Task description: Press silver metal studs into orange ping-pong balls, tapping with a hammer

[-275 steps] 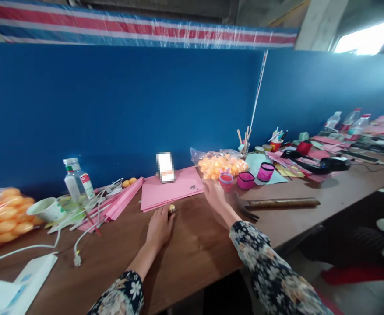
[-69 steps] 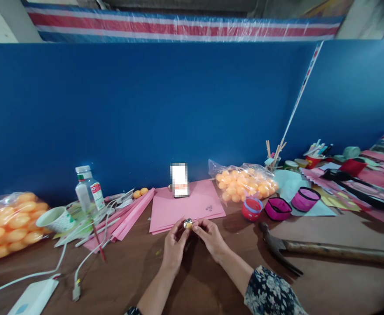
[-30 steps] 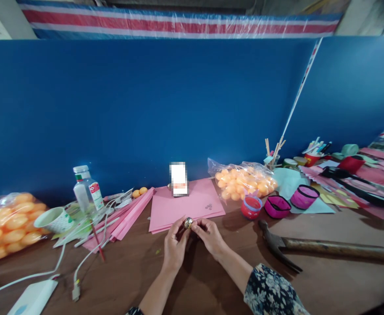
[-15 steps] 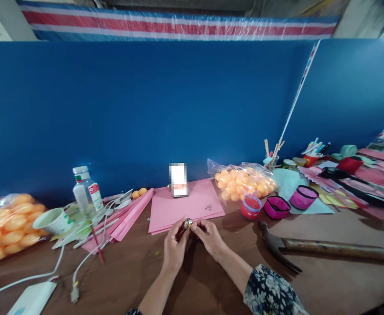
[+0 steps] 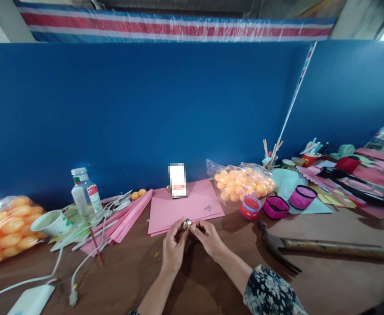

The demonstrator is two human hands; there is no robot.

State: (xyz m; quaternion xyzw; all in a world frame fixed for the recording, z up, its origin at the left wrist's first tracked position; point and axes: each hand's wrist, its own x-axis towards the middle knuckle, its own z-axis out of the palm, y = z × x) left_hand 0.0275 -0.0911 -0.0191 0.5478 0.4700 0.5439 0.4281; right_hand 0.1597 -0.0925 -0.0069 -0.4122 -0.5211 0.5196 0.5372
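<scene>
A small shiny round ball [image 5: 187,224] is pinched between the fingertips of both hands, just above the brown table. My left hand [image 5: 173,249] grips it from the left and my right hand [image 5: 209,239] from the right, fingers closed on it. The hands hover at the near edge of a stack of pink paper sheets [image 5: 185,205]. A few tiny dark bits [image 5: 208,208] lie on the pink paper near my right hand.
A bag of orange balls [image 5: 244,183] lies behind small red [image 5: 250,208] and pink cups [image 5: 276,207]. A hammer [image 5: 319,249] lies to the right. To the left are a bottle [image 5: 83,192], a paper cup [image 5: 50,222], white cables [image 5: 76,271] and another orange-ball bag [image 5: 4,227].
Earlier my right hand was reaching toward the red cup while my left held the ball on the table. Both hands have since met on the ball; over the last second they barely move.
</scene>
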